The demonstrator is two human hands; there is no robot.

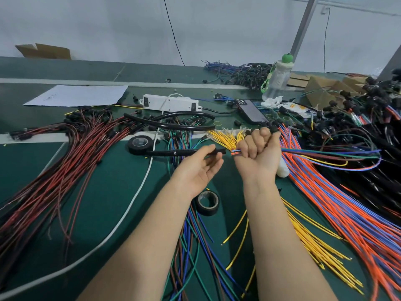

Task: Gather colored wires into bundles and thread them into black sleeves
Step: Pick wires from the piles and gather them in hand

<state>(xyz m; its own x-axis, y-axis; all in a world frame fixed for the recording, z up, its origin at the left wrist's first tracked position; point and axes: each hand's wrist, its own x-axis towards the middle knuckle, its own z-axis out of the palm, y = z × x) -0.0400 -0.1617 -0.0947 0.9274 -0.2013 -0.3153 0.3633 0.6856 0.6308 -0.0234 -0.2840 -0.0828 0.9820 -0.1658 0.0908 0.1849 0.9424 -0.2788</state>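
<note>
My left hand (200, 168) pinches a long black sleeve (173, 152) near its right end, the sleeve lying level and trailing left past a tape roll. My right hand (259, 152) is fisted around a small bundle of colored wires (325, 154); their orange and blue tips stick out left of the fist, a short gap from the sleeve's open end. The bundle's blue, green and yellow tails arc away to the right. More black sleeves (173, 120) lie further back.
Red-black wires (71, 161) fan out on the left, yellow wires (314, 242) and orange-blue wires (338, 203) on the right. Two black tape rolls (140, 144) (207, 202), a white cable (121, 220), a phone (251, 111), a bottle (276, 81) and a white box (170, 103) sit on the green table.
</note>
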